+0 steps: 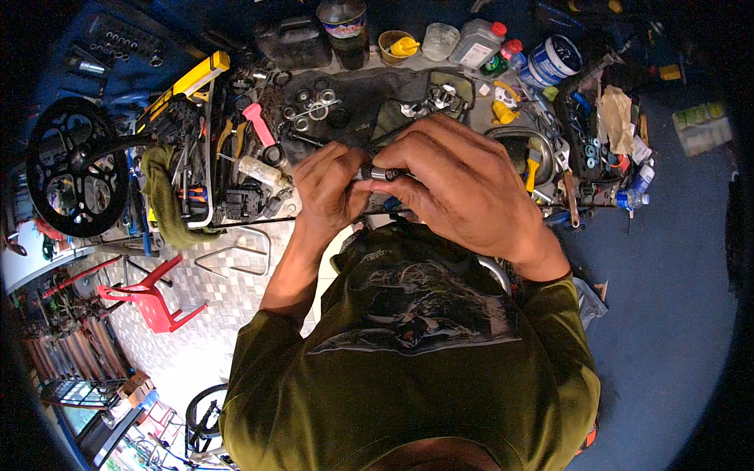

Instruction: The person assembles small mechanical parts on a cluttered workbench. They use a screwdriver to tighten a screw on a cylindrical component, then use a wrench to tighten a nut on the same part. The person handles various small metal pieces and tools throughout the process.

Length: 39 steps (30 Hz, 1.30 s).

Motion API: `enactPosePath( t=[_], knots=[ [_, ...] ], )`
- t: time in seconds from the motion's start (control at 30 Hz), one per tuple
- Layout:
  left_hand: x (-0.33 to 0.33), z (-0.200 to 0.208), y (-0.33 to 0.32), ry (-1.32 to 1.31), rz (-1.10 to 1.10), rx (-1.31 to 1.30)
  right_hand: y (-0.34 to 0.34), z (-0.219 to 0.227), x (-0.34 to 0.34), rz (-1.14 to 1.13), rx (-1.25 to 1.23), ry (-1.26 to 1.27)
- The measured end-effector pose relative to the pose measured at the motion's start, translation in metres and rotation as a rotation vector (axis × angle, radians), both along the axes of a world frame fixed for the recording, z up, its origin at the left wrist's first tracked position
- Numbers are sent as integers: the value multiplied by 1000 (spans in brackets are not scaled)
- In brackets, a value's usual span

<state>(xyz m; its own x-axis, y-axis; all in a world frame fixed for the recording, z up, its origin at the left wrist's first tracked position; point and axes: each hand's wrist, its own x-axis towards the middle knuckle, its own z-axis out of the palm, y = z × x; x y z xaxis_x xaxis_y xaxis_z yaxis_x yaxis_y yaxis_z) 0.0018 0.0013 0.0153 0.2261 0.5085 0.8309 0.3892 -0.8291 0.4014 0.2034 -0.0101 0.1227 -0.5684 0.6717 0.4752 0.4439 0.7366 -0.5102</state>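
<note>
Both my hands meet over the front of a cluttered workbench. My left hand (pixel 334 188) and my right hand (pixel 463 184) pinch the two ends of a small dark cylindrical metal part (pixel 382 173) with a shiny ring on it. The fingers cover most of the part. Behind the hands lies a dark cloth (pixel 353 98) with several washers and rings (pixel 314 106) and a metal bicycle component (pixel 441 96). I wear an olive green long-sleeved shirt.
A black chainring with crank (pixel 75 165) sits at the left, beside pliers, a pink-handled tool (pixel 259 124) and a yellow level (pixel 192 78). Bottles, tins and a yellow cup (pixel 397 45) line the back. A red plastic chair (pixel 153 294) stands on the tiled floor below.
</note>
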Motion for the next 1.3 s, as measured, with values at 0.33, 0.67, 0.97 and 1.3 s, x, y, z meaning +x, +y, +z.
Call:
enactPosePath(
  t=[0.33, 0.67, 0.97, 1.3],
  knots=[
    [10, -20, 9, -5, 96, -216, 33, -16, 5, 7, -141, 50],
    [19, -46, 51, 77, 162, -456, 98, -59, 23, 19, -261, 34],
    [23, -59, 59, 95, 157, -474, 101, -73, 27, -9, -284, 27],
    [17, -57, 67, -2, 48, -575, 114, -91, 23, 4, -253, 60]
  ],
)
